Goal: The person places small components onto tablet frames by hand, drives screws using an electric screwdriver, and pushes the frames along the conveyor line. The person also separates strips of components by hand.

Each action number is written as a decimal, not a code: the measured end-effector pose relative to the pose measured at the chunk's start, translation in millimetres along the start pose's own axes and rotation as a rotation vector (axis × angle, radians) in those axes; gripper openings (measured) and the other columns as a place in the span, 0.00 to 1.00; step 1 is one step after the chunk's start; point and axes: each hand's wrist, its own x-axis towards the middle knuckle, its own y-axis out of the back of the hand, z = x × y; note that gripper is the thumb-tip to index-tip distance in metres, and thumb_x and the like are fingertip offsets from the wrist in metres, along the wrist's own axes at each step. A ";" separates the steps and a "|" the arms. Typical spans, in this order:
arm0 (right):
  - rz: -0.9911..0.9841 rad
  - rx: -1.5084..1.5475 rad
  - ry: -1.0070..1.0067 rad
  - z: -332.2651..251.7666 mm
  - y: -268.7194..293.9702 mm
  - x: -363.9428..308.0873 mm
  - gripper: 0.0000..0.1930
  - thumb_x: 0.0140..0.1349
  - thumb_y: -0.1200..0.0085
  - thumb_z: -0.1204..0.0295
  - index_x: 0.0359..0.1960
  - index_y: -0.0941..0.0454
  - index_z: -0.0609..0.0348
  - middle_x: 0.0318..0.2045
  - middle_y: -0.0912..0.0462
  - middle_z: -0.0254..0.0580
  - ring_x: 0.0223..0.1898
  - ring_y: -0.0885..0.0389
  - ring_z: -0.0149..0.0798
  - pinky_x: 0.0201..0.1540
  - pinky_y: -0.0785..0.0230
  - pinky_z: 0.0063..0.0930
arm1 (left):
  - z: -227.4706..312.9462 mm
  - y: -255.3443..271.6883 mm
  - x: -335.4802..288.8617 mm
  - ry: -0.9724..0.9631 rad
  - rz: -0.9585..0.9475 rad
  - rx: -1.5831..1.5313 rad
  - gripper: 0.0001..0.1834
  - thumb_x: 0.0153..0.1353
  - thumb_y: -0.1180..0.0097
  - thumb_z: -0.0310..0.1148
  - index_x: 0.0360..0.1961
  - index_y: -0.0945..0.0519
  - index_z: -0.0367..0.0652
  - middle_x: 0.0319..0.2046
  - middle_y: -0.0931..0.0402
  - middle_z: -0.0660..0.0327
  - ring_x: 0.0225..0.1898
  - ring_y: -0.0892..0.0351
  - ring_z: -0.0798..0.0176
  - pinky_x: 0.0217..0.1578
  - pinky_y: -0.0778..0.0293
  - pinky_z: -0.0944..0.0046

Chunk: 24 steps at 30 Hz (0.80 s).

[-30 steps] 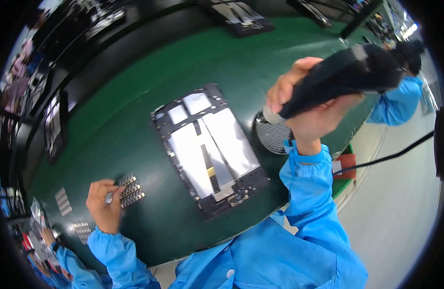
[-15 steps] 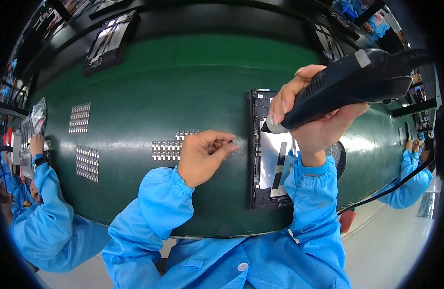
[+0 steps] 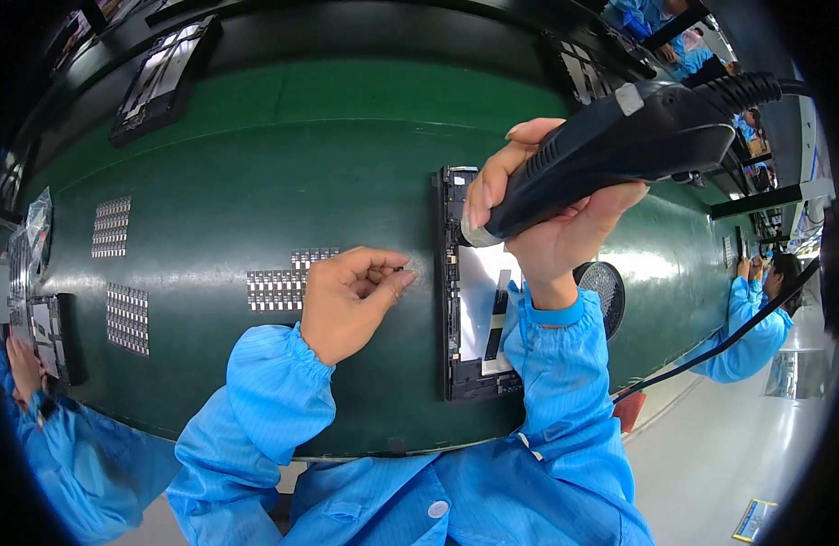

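The left hand (image 3: 342,305), now nearer the tablet (image 3: 477,291) at nine o'clock, puts its pinched dark part (image 3: 402,268) near the tool (image 3: 611,136) the right hand (image 3: 556,247) grips.

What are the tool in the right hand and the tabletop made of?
The black tool looks like hard plastic, satin, judging by its moulded ridges. The green tabletop seems a smooth rubber or vinyl sheet: it shows blurred glare, though laminate is possible.
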 end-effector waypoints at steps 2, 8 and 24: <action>-0.005 0.015 0.001 0.4 -3.9 0.6 0.49 0.51 0.76 0.25 0.48 0.35 0.66 0.20 0.26 0.47 0.18 0.26 0.39 0.22 0.30 0.32 | -1.5 0.7 -0.4 -0.008 0.000 -0.006 0.09 0.55 0.40 0.21 0.38 0.22 0.33 0.26 0.24 0.64 0.27 0.25 0.74 0.28 0.27 0.76; 0.130 0.064 -0.006 0.6 -12.4 0.8 0.49 0.48 0.69 0.25 0.42 0.30 0.67 0.17 0.25 0.42 0.16 0.25 0.32 0.19 0.31 0.22 | -0.8 0.1 -0.5 -0.004 0.007 -0.004 0.09 0.55 0.40 0.21 0.38 0.22 0.33 0.26 0.24 0.64 0.27 0.25 0.74 0.28 0.27 0.76; 0.010 -0.018 -0.017 2.9 -3.0 -1.7 0.49 0.50 0.75 0.24 0.46 0.34 0.65 0.20 0.26 0.46 0.18 0.26 0.38 0.22 0.30 0.31 | 6.4 -0.2 1.9 0.058 0.001 -0.055 0.07 0.58 0.43 0.23 0.37 0.24 0.33 0.29 0.22 0.59 0.29 0.21 0.70 0.29 0.25 0.73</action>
